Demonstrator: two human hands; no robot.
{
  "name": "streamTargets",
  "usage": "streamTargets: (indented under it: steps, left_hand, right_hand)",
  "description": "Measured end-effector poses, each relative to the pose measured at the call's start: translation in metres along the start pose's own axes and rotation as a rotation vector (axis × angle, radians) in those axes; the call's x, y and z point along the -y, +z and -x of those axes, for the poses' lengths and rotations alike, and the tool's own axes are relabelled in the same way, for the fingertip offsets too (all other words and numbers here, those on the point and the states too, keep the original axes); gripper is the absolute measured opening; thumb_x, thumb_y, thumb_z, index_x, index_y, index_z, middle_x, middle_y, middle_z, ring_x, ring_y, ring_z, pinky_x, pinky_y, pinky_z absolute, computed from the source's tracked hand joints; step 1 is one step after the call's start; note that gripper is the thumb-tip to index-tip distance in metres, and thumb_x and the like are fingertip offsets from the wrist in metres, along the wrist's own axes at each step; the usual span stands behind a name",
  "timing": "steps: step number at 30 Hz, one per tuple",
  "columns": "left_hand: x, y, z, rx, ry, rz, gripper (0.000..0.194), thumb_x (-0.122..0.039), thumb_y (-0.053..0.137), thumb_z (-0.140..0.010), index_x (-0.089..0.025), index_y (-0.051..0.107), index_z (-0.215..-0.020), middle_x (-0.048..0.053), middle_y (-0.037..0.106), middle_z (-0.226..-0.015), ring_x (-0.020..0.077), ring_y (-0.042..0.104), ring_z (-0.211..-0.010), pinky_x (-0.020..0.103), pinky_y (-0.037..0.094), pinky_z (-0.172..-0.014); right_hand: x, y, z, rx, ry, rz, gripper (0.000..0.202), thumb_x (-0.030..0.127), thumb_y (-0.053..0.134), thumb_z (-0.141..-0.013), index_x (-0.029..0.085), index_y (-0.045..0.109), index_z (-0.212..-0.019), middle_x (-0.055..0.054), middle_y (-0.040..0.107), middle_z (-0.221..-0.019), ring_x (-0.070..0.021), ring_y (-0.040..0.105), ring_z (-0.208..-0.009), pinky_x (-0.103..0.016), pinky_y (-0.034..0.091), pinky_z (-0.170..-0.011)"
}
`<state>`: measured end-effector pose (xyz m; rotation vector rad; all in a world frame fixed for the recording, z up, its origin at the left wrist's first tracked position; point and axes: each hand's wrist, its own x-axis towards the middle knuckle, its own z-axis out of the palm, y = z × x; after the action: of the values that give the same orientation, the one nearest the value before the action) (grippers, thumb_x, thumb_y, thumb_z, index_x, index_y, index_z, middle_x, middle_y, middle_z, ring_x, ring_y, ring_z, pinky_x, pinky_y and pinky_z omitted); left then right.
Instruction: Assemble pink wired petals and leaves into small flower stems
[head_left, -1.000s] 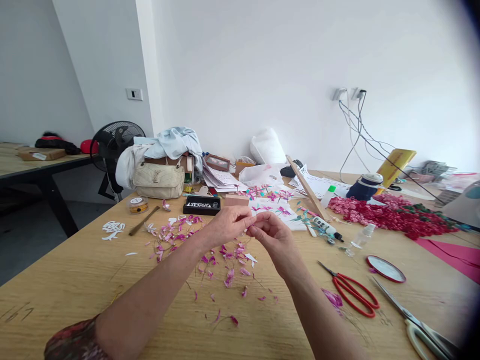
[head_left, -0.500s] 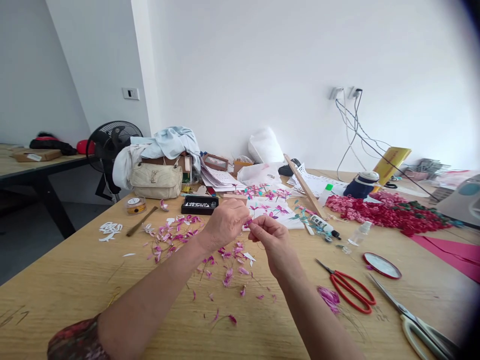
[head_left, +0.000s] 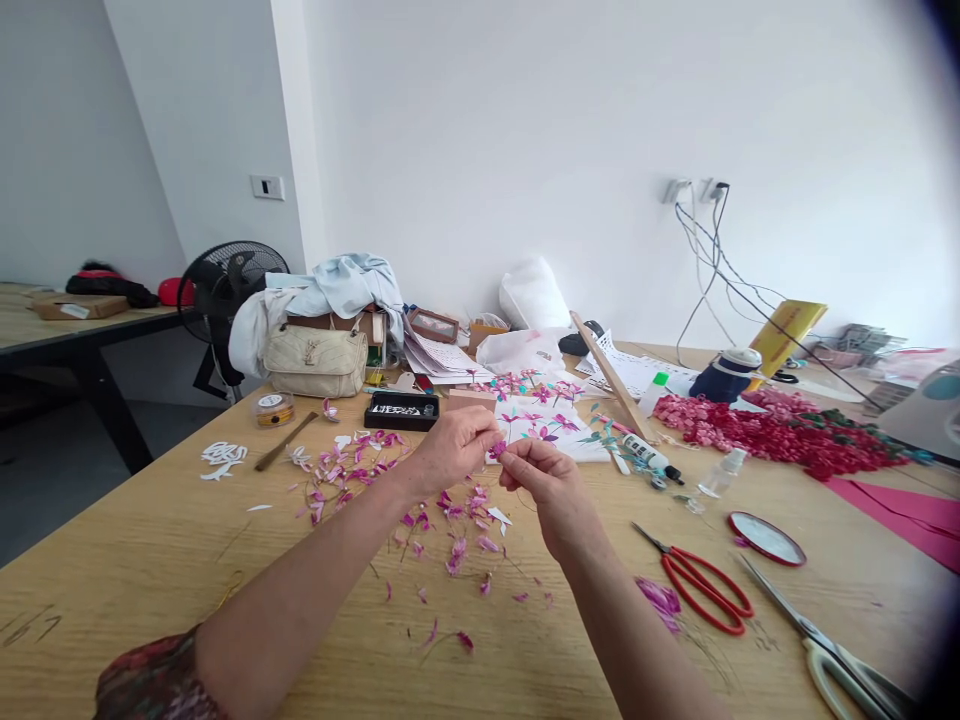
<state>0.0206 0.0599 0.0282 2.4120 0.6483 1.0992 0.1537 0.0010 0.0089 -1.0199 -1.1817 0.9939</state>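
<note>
Near the middle of the wooden table, my left hand and my right hand meet at a small purple flower piece. The fingertips of both hands are pinched on it, one hand at each side. Loose pink and purple petals on thin stems lie scattered under and around my forearms. Behind the hands, finished-looking purple flowers rest on a white sheet. A bundle of purple petals lies to the right of my right forearm.
Red-handled scissors, large pale-handled scissors and a round red-rimmed dish lie at the right. A glue bottle, spray bottle and red flower heap stand behind. A black tray and beige handbag are back left.
My left hand's fingers have lowered slightly, and more of the purple piece shows between the hands. The camera view has shifted slightly.
</note>
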Motion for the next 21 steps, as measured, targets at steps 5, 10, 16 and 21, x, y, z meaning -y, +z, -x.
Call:
streamTargets:
  steps: [5,10,16,21]
  left_hand:
    - [0.008,0.01,0.002,-0.075,0.157,-0.405,0.028,-0.022,0.035,-0.087,-0.015,0.05,-0.065,0.004,0.053,-0.069,0.0159,0.046,-0.071,0.029,0.035,-0.069]
    - [0.01,0.008,0.0,-0.211,0.042,-0.201,0.024,-0.023,0.038,-0.087,-0.015,0.052,-0.068,0.003,0.054,-0.072,0.0142,0.049,-0.072,0.026,0.037,-0.069]
    - [0.006,0.0,-0.001,-0.085,-0.09,0.107,0.033,-0.032,0.032,-0.088,-0.014,0.051,-0.068,-0.001,0.048,-0.066,0.0114,0.044,-0.065,0.023,0.035,-0.062]
    - [0.007,0.005,0.0,-0.016,-0.009,0.001,0.027,-0.024,0.039,-0.084,-0.015,0.043,-0.059,-0.002,0.042,-0.062,0.0106,0.041,-0.062,0.022,0.033,-0.059]
  right_hand:
    - [-0.001,0.001,-0.001,-0.071,0.023,0.057,0.019,0.03,0.066,-0.062,0.016,0.055,-0.056,0.001,0.054,-0.046,-0.0103,0.045,-0.047,-0.023,0.032,-0.05]
    - [-0.002,0.0,-0.001,-0.066,-0.009,0.044,0.019,0.032,0.066,-0.064,0.016,0.056,-0.058,0.001,0.055,-0.049,-0.0101,0.045,-0.049,-0.023,0.033,-0.052]
    - [-0.004,-0.002,-0.001,-0.053,-0.013,0.036,0.021,0.034,0.067,-0.064,0.016,0.056,-0.058,0.001,0.054,-0.05,-0.0109,0.045,-0.05,-0.024,0.034,-0.052]
    - [-0.004,0.001,-0.001,-0.05,0.007,0.058,0.02,0.033,0.067,-0.063,0.017,0.056,-0.057,0.001,0.054,-0.048,-0.0109,0.045,-0.048,-0.023,0.033,-0.05]
